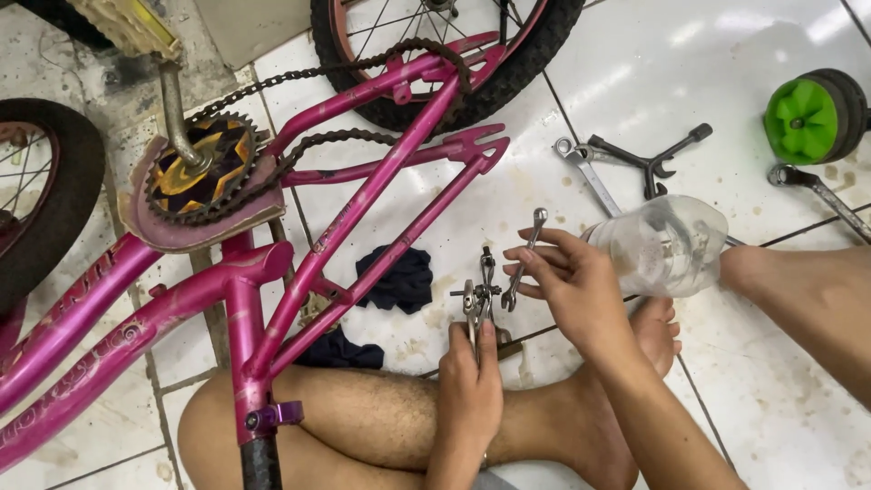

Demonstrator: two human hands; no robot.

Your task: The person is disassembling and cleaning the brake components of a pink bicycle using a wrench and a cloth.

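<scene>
Steel, small and greasy: a brake caliper assembly [478, 295] pinched upright in the left hand [470, 381], fingers closed round its lower end, held above the white floor tiles [780, 54] just in front of the crossed legs. Right hand [567, 281] grips a small double-ended wrench [524, 259], shaft tilted, its lower end just beside the caliper, fingers wrapped round the middle of the shaft.

Just right of that hand, a clear plastic bottle [667, 243] lying on its side. Beyond it, a combination spanner [585, 172] and a black three-way socket wrench [649, 159], touching or overlapping. Further right, a green-hubbed training wheel [812, 116] and another wrench [817, 195] near the frame edge.

Left: magenta child's bicycle frame [345, 218] lying across the floor, chain [299, 150] slack over the chainring [200, 171], rear tyre [508, 68] at top. Dark blue rag [399, 277] under the stays.
</scene>
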